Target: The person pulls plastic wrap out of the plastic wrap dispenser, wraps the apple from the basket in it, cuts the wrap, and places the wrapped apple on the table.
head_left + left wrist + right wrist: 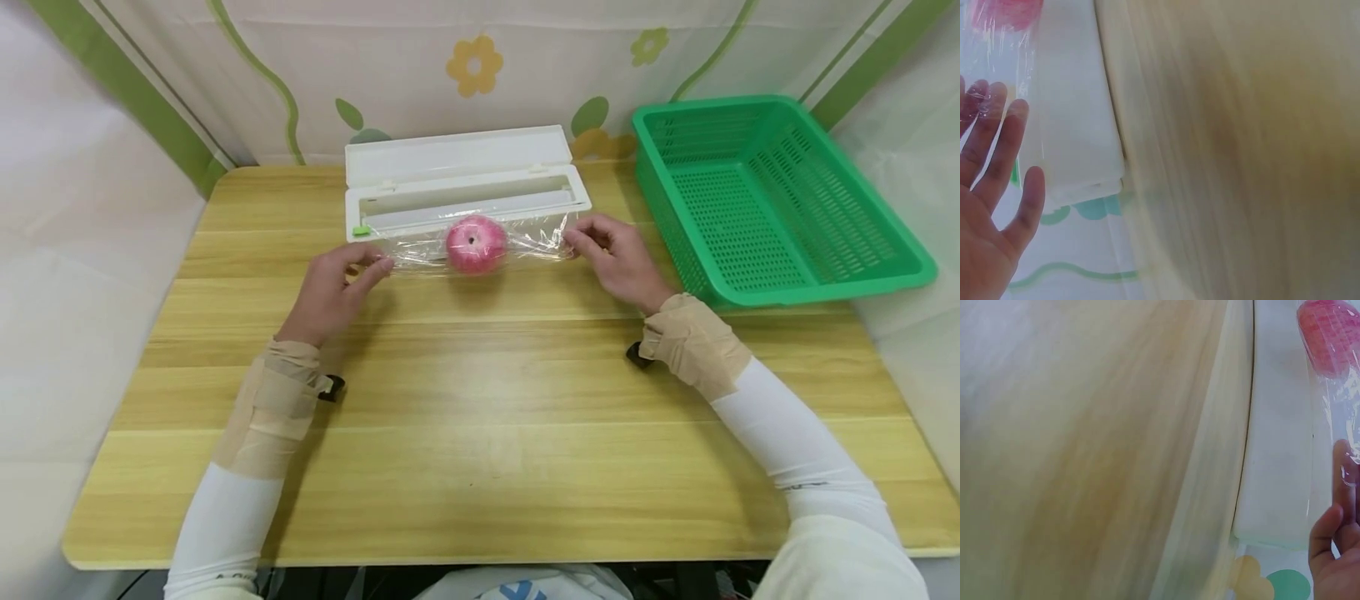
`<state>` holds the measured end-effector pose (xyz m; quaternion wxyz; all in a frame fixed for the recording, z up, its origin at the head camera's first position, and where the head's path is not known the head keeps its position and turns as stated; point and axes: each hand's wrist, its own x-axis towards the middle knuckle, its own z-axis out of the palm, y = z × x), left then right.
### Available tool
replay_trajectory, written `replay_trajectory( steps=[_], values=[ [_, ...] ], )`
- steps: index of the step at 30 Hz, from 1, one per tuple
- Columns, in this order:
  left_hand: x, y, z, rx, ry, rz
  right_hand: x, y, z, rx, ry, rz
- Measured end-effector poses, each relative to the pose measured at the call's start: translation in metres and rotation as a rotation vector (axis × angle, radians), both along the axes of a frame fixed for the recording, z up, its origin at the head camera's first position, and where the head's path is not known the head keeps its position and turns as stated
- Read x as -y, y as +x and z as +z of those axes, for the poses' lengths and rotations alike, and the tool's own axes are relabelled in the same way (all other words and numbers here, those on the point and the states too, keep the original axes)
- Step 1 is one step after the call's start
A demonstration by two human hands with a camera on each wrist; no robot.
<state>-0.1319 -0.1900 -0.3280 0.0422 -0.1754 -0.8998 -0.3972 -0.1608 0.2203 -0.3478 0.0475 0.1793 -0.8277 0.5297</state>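
Note:
A pink-red apple (476, 244) lies wrapped in clear plastic wrap (534, 239), in front of the white wrap dispenser (465, 177), whose lid stands open. Loose film stretches out on both sides of the fruit. At the left end is my left hand (335, 287); in the left wrist view its fingers (1004, 150) are spread and fairly straight against the film, the thumb apart from them. My right hand (621, 260) pinches the right end of the film between thumb and fingers. The right wrist view cuts off part of that hand (1338, 550).
A green plastic basket (780, 287) stands at the table's right rear. A small green slider (362, 231) sits at the dispenser's left front. Behind the wooden table (480, 450) hangs a white curtain (525, 58) with flower prints.

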Motion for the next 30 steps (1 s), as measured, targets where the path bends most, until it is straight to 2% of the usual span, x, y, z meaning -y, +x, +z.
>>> replay_trajectory(
  steps=[3,7,12,19,23,30],
  values=[
    [0.0,0.0,0.001,-0.01,0.005,-0.005,0.003,-0.001,0.001,-0.016,-0.019,-0.014],
    [-0.002,-0.001,0.003,-0.02,0.015,0.001,0.005,-0.001,0.004,0.005,-0.011,-0.042],
    [-0.01,-0.004,0.006,-0.025,0.051,0.051,0.009,-0.002,0.006,0.054,0.005,-0.083],
    [-0.019,-0.006,0.007,0.004,0.094,0.108,0.014,-0.003,0.009,0.129,-0.107,-0.103],
    [-0.022,-0.006,0.009,0.032,0.115,0.137,0.016,-0.002,0.014,0.128,-0.12,-0.135],
    [-0.025,-0.009,0.013,0.068,0.129,0.205,0.025,-0.006,0.017,0.076,-0.136,-0.188]
  ],
)
